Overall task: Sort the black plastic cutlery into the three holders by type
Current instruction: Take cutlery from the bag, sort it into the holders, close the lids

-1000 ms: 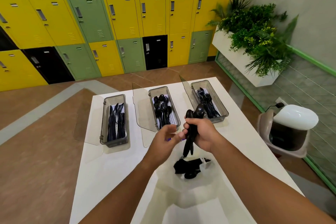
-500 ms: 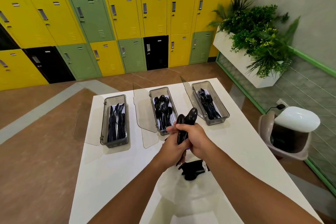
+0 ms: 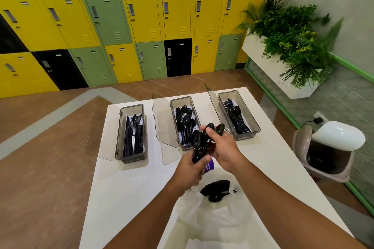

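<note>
The head view shows both hands holding one bunch of black plastic spoons [image 3: 204, 141] above the white table [image 3: 129, 188]. The right hand [image 3: 224, 147] has its grip pressed around the top of the bunch, near the round spoon ends. The left hand [image 3: 190, 170] has its grip closed on the handles lower down. A second ago the left hand was open and only reaching; now it has come in and taken hold, and the bunch has tipped over to the left. That looks like the person is sorting out the spoons before dropping them in. Just behind the hands is the middle clear plastic holder with spoons [image 3: 183, 122], and its open lid stands up on its left side. The left clear holder with knives [image 3: 132, 133] and the right clear holder with forks [image 3: 237, 115] stand well apart. Near the person lies a white plastic bag [image 3: 202, 218] with more black cutlery [image 3: 216, 191] still inside, so the job is not done. Off the table to the right is a white bin [image 3: 332, 147].
</note>
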